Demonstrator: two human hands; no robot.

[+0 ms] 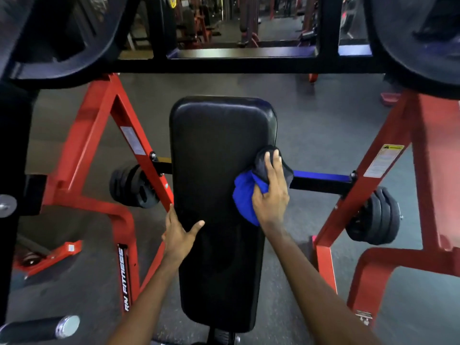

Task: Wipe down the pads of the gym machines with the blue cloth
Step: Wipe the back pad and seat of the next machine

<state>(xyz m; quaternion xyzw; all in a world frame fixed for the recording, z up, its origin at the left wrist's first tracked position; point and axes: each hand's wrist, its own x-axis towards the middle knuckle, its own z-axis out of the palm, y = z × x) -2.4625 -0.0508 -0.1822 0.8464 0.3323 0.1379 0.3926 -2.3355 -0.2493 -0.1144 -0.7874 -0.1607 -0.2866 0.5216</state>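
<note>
1. The red frame (94, 135) is standing on both sides of the pad (219, 150), with its uprights rising well clear of the pad's long edges.
2. The pad is lying straight ahead of the person. Its long axis is running from the near end, between the forearms, to the rounded far end.
3. A cross bar (321, 180) is passing under the pad at mid-length and reaching out to the frame on the right.
4. The cloth (242, 195) is sitting bunched on the pad's right edge at mid-length, part on top and part hanging over the side.
5. The right hand (270, 197) is gripping the cloth, with the fingers pressing over it and the thumb tucked into the blue fold. It is the nearer hand to the unwiped far half.
6. The left hand (178, 237) is bracing on the left edge nearer the person. It is spread flat, thumb lying across the top, and it is holding nothing.
7. Judgement: the top surface is offering open room for strokes toward the far end or across to the left edge. The cross bar just beside the cloth is limiting any stroke down the right side.
</note>
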